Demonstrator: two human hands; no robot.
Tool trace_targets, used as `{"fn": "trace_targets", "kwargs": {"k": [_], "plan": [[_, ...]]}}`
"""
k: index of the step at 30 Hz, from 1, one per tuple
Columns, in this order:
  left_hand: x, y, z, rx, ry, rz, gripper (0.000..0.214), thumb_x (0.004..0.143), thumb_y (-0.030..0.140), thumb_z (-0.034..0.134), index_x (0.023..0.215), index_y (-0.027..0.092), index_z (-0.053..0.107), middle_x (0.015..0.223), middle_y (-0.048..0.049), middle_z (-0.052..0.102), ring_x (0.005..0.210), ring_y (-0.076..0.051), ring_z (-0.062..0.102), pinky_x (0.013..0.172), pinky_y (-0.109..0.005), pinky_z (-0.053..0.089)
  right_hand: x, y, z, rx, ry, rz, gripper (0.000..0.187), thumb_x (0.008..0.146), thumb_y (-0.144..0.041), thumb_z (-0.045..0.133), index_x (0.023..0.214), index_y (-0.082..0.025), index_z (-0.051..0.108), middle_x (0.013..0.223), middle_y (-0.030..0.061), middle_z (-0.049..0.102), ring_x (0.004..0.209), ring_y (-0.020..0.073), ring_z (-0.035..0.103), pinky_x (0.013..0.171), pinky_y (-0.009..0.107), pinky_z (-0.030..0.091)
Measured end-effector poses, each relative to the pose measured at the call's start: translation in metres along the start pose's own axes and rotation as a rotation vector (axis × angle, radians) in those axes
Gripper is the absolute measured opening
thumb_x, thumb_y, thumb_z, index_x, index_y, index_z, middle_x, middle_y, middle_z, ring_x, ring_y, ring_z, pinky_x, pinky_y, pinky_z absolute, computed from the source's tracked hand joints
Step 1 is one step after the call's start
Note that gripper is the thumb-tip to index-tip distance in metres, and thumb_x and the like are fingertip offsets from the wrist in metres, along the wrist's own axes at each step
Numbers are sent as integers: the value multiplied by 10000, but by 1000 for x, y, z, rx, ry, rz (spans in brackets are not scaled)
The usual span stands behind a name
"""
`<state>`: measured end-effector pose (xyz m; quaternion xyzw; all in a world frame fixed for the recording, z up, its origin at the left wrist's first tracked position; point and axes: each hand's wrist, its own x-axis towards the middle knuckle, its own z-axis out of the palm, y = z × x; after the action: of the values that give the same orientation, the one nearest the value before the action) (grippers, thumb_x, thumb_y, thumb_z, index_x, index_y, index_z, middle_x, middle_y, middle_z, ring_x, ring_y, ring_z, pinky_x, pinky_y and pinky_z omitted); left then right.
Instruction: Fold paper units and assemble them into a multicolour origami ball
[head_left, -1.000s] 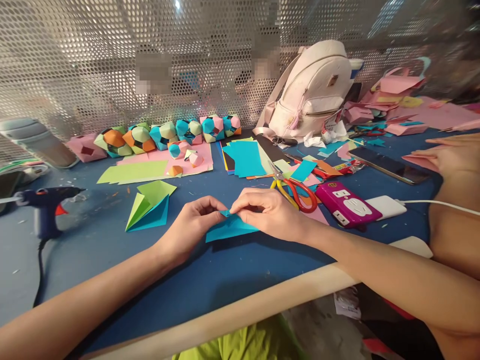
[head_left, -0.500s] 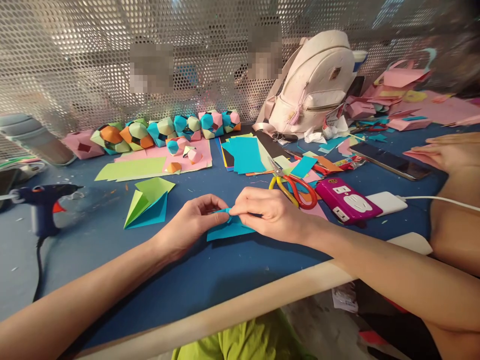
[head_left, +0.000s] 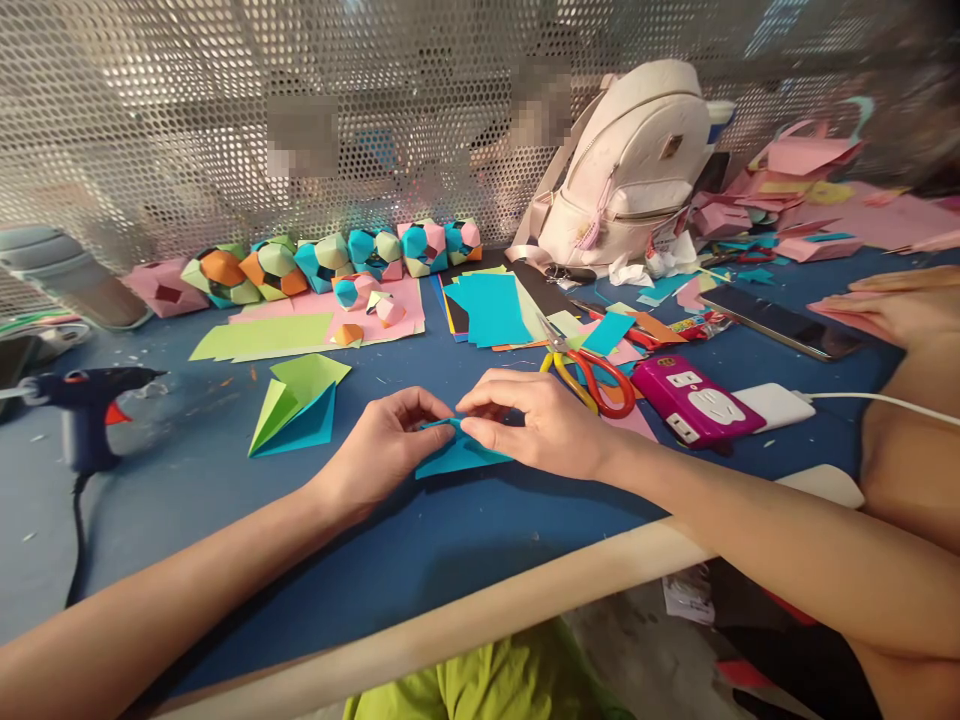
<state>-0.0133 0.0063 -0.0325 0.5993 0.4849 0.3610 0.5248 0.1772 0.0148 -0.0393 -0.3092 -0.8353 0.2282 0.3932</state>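
Observation:
A small sheet of blue paper lies near the table's front edge, its upper edge raised between my two hands. My left hand pinches that edge between thumb and fingers. From the other side my right hand grips the same edge, its thumb on the near face and curled fingers behind; the fingertips of both hands nearly meet. To the left rest folded green and blue papers. Scissors with red and yellow handles lie just beyond my right hand.
A glue gun stands at left. Along the back runs a row of folded paper balls. Stacked blue sheets, a pale backpack, a purple power strip and a phone are further right. Another person's hand holds pink paper.
My right hand's thumb and fingers have shifted slightly and spread apart along the blue paper's upper edge. My left hand stays almost in place.

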Motion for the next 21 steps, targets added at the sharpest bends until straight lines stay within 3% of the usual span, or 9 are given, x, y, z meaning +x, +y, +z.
{"fn": "trace_targets", "kwargs": {"k": [4, 12, 21], "plan": [[0, -1, 1, 36, 4, 7, 179, 670, 296, 719, 728, 157, 622, 688, 25, 606, 620, -96, 491, 575, -217, 376, 2, 1, 0, -75, -13, -18, 138, 836, -118, 582, 719, -147, 649, 689, 10, 614, 617, 92, 554, 589, 206, 428], [-1, 2, 3, 62, -4, -29, 194, 640, 304, 725, 728, 162, 627, 692, 19, 609, 609, -105, 488, 553, -222, 368, 0, 0, -2, -121, -19, -75, 160, 831, -75, 578, 697, -142, 635, 676, 5, 615, 590, 82, 526, 573, 197, 409], [-1, 2, -2, 125, -86, 8, 278, 773, 400, 635, 903, 177, 739, 904, -39, 723, 850, -188, 602, 769, -267, 449, -1, 3, -4, -147, -3, -129, 144, 831, -78, 582, 713, -136, 641, 676, 14, 624, 588, 84, 536, 578, 196, 419]]}}
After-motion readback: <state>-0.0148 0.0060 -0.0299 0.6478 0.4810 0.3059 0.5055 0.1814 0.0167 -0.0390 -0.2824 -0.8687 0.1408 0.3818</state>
